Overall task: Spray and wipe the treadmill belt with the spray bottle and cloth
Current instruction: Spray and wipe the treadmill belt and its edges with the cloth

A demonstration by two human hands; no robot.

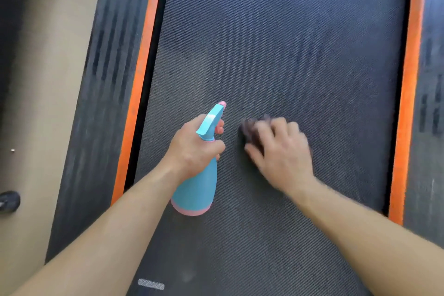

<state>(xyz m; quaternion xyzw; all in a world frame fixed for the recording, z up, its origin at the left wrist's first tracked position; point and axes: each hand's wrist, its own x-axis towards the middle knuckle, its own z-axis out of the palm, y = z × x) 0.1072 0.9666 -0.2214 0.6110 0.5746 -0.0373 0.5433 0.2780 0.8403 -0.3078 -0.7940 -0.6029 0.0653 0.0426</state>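
Fingers (pixel 217 146) of the left hand (pixel 192 149) grip the spray bottle (pixel 197 190); the right hand (pixel 281 151) holds the cloth (pixel 249 127) on the treadmill belt (pixel 288 43).
Nearest, a small white patch (pixel 151 283) marks the belt beside the left forearm. Above it the blue bottle's pink base tilts toward the camera; whether it touches the belt is unclear. The left hand wraps the bottle's neck, one finger at the trigger, nozzle aimed up the belt. Just to the right, the blurred right hand's bent fingers clutch the dark, bunched cloth against the belt. Farther off, orange strips (pixel 141 74) and dark side rails (pixel 105 67) border the textured belt, with tan floor (pixel 48 79) at left.
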